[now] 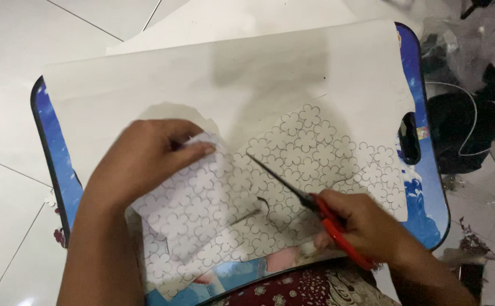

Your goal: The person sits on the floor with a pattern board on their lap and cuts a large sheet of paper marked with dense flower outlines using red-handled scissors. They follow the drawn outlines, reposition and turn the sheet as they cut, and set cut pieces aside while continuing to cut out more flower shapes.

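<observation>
My left hand and my right hand are both bare: no gloves, no rings, no watch or band at either wrist. My forearms are bare too, with no sleeve reaching as far as the view shows. Over my lap at the bottom edge lies dark red cloth with a pale cream flower and leaf pattern.

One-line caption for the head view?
Right hand works red-handled scissors through flower-patterned paper that the left hand holds.
</observation>
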Tool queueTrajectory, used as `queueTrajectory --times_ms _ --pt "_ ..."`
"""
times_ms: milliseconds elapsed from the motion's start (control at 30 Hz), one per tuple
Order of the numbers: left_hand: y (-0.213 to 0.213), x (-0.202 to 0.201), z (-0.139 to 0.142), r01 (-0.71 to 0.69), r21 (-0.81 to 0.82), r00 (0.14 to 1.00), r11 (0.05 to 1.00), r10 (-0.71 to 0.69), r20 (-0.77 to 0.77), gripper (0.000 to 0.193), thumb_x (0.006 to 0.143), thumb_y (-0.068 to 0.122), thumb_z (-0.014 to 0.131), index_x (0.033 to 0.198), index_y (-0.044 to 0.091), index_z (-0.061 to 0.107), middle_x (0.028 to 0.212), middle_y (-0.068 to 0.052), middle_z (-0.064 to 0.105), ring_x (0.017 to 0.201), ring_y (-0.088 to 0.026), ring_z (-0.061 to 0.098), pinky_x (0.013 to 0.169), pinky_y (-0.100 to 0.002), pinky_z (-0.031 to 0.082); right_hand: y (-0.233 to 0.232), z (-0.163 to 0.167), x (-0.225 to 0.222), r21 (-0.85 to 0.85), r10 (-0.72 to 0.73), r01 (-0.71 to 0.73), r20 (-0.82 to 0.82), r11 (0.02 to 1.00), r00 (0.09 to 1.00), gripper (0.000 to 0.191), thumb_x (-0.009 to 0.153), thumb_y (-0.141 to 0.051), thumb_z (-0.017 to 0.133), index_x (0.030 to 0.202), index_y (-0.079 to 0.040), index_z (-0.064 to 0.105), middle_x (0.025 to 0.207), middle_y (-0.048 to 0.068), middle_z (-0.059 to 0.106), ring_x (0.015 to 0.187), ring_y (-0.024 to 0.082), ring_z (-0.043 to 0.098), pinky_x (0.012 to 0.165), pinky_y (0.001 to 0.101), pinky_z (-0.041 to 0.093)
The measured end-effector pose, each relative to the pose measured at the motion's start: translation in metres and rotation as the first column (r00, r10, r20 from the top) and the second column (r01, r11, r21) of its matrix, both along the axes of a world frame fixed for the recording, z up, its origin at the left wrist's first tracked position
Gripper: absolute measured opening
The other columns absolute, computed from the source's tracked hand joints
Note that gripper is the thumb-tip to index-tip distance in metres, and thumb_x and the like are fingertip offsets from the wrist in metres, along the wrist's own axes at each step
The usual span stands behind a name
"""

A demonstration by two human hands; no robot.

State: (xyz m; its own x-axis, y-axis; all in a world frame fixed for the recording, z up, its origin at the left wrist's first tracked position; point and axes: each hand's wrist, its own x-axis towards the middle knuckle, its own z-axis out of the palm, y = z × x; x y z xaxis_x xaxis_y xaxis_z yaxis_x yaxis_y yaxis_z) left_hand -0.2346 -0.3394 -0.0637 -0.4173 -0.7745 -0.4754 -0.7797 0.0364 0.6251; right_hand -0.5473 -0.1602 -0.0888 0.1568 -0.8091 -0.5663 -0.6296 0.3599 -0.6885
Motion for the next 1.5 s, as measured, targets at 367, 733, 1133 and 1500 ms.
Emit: queueTrajectory --times_ms 367,733,1133,1500 --pt "0.027 -0.031 -0.023 0.218 -0.633 0.968 0.743 -0.247 0.044 0.107 0.051 0.046 0.090 0.143 0.007 0.053 0.153 -0.022 0.043 0.144 -0.049 0.035 0.113 -0.056 0.033 -0.081 0.032 -0.031 -0.314 -0.239 0.055 -0.587 0.948 0.773 0.057 0.078 -0.024 0.087 0.118 -0.001 0.054 0.095 0.018 0.070 0.082 0.029 0.072 0.068 0.0409 0.057" --pt "0.021 -0.058 0.010 0.176 -0.391 0.983 0.903 -0.137 0.126 0.085 0.064 0.022 0.086 0.142 0.006 0.057 0.150 -0.015 0.050 0.112 -0.035 0.058 0.092 -0.045 0.047 -0.099 -0.005 -0.058 -0.437 -0.361 0.203 -0.315 0.876 0.878 0.047 0.076 -0.008 0.079 0.116 -0.004 0.055 0.093 0.013 0.070 0.083 0.023 0.073 0.072 0.0369 0.057" --pt "-0.021 -0.050 -0.007 0.072 -0.426 0.995 0.902 -0.038 0.089 0.016 0.084 0.023 0.077 0.095 0.012 0.081 0.100 -0.001 0.078 0.096 -0.024 0.068 0.084 -0.039 0.052 -0.121 -0.004 -0.099 -0.592 -0.519 0.238 -0.364 0.770 0.773 0.039 0.081 -0.006 0.082 0.112 -0.001 0.059 0.092 0.012 0.069 0.078 0.019 0.070 0.069 0.0347 0.056" --pt "-0.013 -0.065 -0.030 -0.599 -0.009 0.718 0.800 0.533 -0.449 0.042 0.095 0.012 0.077 0.135 0.003 0.068 0.117 -0.023 0.068 0.087 -0.020 0.061 0.069 -0.031 0.047 -0.116 -0.004 -0.101 -0.564 -0.503 0.261 -0.328 0.783 0.799 0.044 0.077 -0.012 0.089 0.112 -0.002 0.064 0.083 0.008 0.069 0.071 0.014 0.068 0.063 0.0308 0.055"
